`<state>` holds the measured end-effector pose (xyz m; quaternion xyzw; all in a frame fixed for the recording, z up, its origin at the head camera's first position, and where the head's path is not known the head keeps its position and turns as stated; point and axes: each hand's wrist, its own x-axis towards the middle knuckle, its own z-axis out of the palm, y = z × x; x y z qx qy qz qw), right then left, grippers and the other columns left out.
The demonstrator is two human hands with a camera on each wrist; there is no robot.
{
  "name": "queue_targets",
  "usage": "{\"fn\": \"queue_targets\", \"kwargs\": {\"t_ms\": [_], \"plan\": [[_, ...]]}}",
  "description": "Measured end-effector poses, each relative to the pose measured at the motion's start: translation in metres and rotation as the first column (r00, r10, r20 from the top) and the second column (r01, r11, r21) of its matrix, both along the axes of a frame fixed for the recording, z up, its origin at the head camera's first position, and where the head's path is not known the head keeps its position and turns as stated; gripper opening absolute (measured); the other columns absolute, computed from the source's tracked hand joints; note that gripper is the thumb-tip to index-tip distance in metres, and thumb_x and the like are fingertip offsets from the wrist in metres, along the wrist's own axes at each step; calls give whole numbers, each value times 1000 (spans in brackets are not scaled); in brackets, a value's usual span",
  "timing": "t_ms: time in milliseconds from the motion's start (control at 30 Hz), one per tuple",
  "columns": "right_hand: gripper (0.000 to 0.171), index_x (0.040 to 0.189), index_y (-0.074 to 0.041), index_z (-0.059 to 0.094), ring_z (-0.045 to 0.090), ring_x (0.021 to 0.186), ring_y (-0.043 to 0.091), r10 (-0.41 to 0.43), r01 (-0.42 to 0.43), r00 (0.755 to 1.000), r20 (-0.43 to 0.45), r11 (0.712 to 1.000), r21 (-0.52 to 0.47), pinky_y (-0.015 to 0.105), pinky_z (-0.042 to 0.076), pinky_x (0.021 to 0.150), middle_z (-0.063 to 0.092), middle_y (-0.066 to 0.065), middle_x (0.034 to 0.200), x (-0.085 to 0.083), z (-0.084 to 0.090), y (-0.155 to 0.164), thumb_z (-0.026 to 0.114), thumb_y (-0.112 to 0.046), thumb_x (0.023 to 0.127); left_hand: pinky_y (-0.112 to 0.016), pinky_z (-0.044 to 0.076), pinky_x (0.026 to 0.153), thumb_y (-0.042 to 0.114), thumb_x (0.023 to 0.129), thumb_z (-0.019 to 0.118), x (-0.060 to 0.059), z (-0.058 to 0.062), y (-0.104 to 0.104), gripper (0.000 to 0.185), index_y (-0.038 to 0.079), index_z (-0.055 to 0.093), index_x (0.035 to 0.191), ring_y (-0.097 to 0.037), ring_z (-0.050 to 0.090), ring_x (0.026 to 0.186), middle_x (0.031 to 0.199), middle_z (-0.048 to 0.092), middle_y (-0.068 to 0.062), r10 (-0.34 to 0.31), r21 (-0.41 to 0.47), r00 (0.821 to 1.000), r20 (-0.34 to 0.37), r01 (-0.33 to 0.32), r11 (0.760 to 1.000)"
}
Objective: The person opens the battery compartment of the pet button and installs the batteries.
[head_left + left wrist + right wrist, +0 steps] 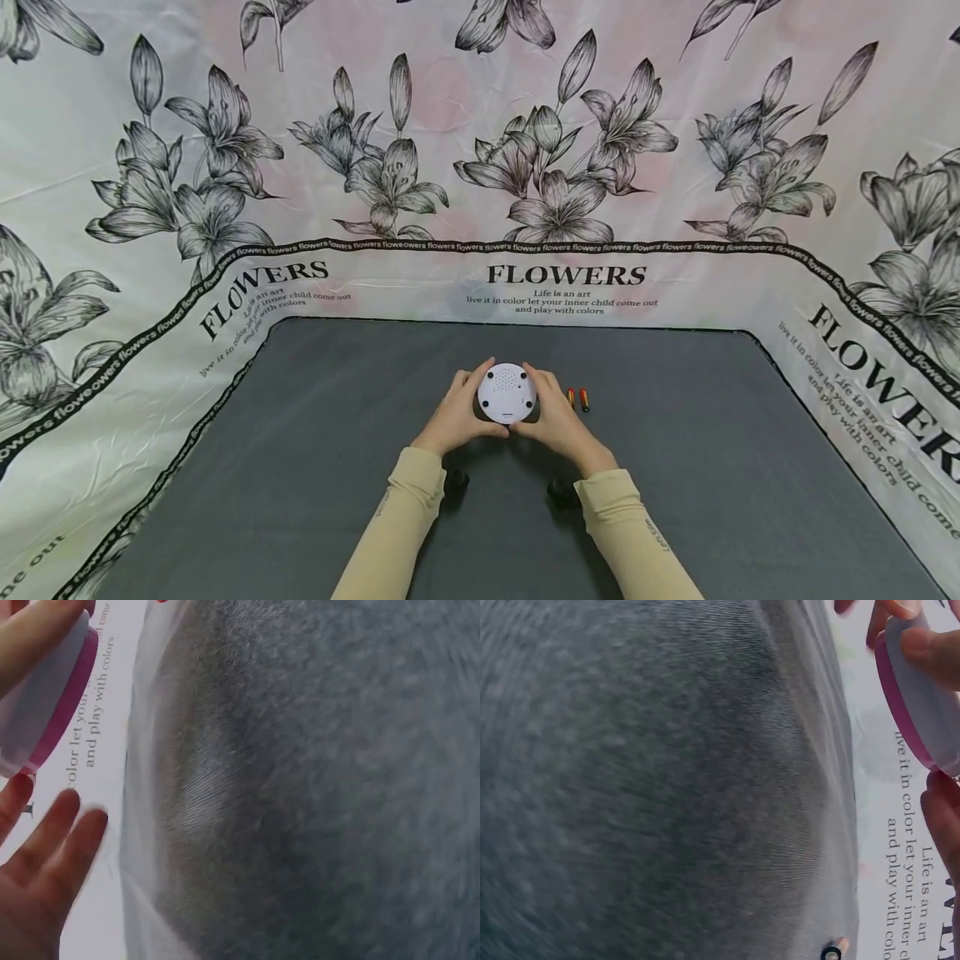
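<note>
Between both hands is a round white device [507, 393] with its underside facing up, showing small dark feet, a patch of pinhole perforations and a small slot. A pink rim runs round the device [64, 705] in the left wrist view. My left hand [463, 410] grips its left edge between thumb and fingers. From the right edge, my right hand [558, 418] grips it the same way. In the right wrist view the thumb lies on the pale side of the device [922, 697]. Its other face is hidden.
Two small red-and-black batteries, the right one [584, 400] and the left one [572, 397], lie on the grey cloth [690, 467] just right of the right hand. A floral printed sheet [562, 287] rises behind the table. Dark wrist cameras [562, 493] sit under the sleeves.
</note>
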<state>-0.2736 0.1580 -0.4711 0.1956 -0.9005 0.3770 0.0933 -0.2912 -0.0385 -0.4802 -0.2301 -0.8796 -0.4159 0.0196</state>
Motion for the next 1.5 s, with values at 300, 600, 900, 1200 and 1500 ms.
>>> {"fn": "queue_targets", "kwargs": {"t_ms": [300,600,900,1200,1500], "plan": [[94,143,2,30,49,109,29,-1,1,999,45,1000,-9,42,43,88,39,18,130,2,-8,1,84,-11,67,-47,33,96,29,61,87,-1,-14,2,113,29,17,149,-22,37,125,143,33,-3,-73,149,996,56,64,987],[93,144,-2,31,50,108,29,18,-18,999,50,1000,8,39,45,86,42,16,128,3,-9,-2,83,-12,67,-39,38,91,25,61,88,-1,-28,-4,106,38,24,145,-16,45,115,138,40,0,-116,329,984,135,66,942],[90,143,-2,34,50,110,28,22,-23,1000,16,999,27,40,44,87,43,16,129,5,-11,-3,83,-11,68,-36,43,86,8,70,82,15,-7,-9,99,27,24,147,-21,49,110,136,40,-9,-207,436,960,189,107,894],[74,136,-3,46,35,127,29,108,-91,983,-149,989,120,43,37,96,37,15,142,5,-8,-2,79,-27,74,-32,44,83,7,69,82,17,-6,-9,97,25,26,146,-18,52,103,132,43,-7,-201,413,966,162,119,903],[52,117,-3,63,49,116,32,223,-130,909,-354,955,266,41,45,86,46,22,132,3,-5,-2,79,-27,74,-30,45,81,6,70,82,19,-9,-11,95,25,27,146,-17,54,100,131,44,-9,-211,427,963,167,122,896]]}}
